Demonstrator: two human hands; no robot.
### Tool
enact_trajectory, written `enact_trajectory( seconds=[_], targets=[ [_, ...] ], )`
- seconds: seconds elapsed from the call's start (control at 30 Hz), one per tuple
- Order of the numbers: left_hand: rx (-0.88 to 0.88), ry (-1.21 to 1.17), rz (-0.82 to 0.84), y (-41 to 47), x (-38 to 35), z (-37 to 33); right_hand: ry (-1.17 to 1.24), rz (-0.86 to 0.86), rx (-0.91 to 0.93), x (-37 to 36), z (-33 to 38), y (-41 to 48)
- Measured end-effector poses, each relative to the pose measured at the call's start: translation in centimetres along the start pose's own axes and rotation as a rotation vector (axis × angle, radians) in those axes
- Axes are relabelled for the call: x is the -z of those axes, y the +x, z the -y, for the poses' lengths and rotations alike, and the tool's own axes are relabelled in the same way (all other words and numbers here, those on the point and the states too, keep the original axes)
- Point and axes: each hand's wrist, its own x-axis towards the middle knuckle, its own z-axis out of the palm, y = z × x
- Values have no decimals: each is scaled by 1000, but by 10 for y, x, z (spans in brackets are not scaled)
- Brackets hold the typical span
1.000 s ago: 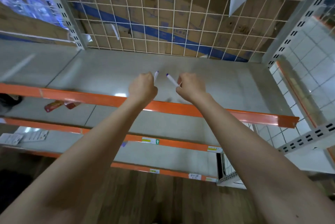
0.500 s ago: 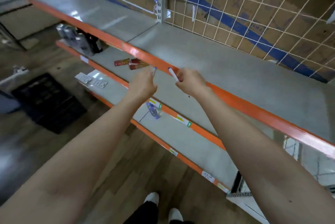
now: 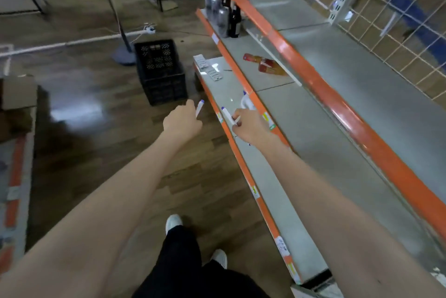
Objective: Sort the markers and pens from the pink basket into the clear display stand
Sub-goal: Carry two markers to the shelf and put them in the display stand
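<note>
Two outstretched hands (image 3: 182,122) (image 3: 249,127), marker (image 3: 199,108) (image 3: 226,116) in each

— What are the hands holding?
— The left hand (image 3: 182,123) grips a white marker (image 3: 199,108) and the right hand (image 3: 248,126) a second marker (image 3: 226,115). The caps look purple, though it's blurry.
— Around them?
— Orange-edged shelves (image 3: 337,109) on the right and a black crate (image 3: 159,73) on the floor.

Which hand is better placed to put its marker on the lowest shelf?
Probably the right hand: its marker is over the lowest shelf's edge, while the left hand holds the other marker over the floor.
</note>
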Motion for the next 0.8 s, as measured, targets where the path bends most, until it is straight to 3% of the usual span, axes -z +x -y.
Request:
enact_trajectory(
  seconds=[0.43,0.8],
  targets=[
    [353,-126,-25,-68,14,165,-82,318,320,-89,133,7],
    [629,-177,-174,-136,59,302,-180,410,602,-160,295,10]
  ],
)
